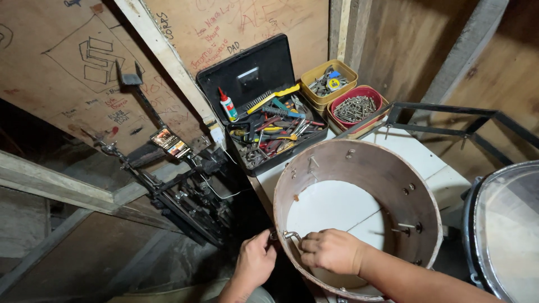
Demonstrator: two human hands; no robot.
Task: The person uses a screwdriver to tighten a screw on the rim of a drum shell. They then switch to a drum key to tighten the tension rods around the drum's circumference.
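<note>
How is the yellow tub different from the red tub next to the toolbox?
The yellow tub is squarish and holds mixed small bits, some blue; the red tub is rounder and holds only grey metal screws or nails. The yellow tub sits further back, against the wooden wall; the red tub sits nearer the drum shell. Both are open-topped and touch each other.

We see a bare wooden drum shell (359,163), round, open at top and bottom, lying flat on a white tabletop. Its inner wall is brown, with small bolts and holes spaced around it. At the near rim a small metal fitting (290,235) sits against the inside of the wall, where the shell's edge runs between the two hands.
</note>
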